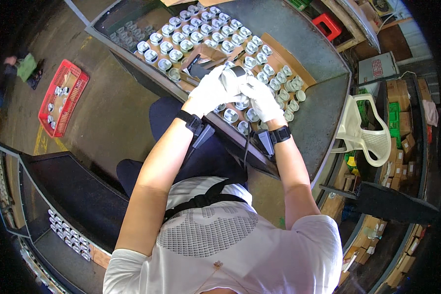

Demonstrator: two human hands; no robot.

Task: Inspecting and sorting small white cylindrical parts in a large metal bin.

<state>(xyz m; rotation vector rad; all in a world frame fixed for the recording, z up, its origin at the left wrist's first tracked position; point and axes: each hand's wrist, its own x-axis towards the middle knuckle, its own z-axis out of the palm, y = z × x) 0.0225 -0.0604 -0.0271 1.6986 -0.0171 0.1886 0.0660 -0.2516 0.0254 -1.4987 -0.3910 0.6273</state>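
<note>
Both my hands wear white gloves and meet over the work table, around one silvery engine piston (pixel 236 73) with a dark band. My left hand (pixel 207 93) is closed on its left side, and my right hand (pixel 261 100) grips its right side. The gloves partly hide the piston. Under and beyond my hands, several rows of similar pistons (pixel 196 37) stand on brown cardboard. Just beyond my left hand lies an open cardboard box (pixel 185 73) with dark, slim items in it, whose kind I cannot make out.
A raised metal rim (pixel 147 72) edges the table. On the floor at left stands a red crate (pixel 79 93) with several pistons. A white plastic chair (pixel 345 122) and shelves with boxes (pixel 399 93) are at right. Another person's sleeve (pixel 27 67) shows at far left.
</note>
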